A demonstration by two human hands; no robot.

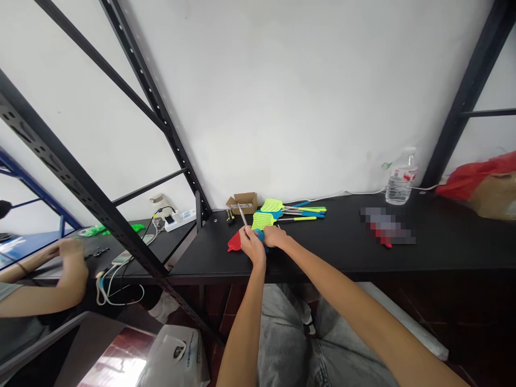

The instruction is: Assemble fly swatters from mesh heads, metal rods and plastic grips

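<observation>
My left hand (253,247) is closed round a thin silver rod (242,215) that points up and away from me. Close beside it my right hand (276,236) is closed at a blue fly swatter (259,235), partly hidden between the two hands. Whether the rod belongs to that swatter I cannot tell. A red fly swatter head (234,243) lies to the left, under my left hand. Just beyond my hands are yellow-green fly swatters, one nearer (263,220) and one farther (272,205), with metal shafts and coloured grips, and blue ones among them.
A small open cardboard box (245,203) stands by the wall. To the right are a blurred-out item (387,226), a water bottle (399,180) and a red bag (475,174). Black shelf posts (161,115) rise at left. Beyond them, another person's hands (68,258) work near cables and a power strip (180,219).
</observation>
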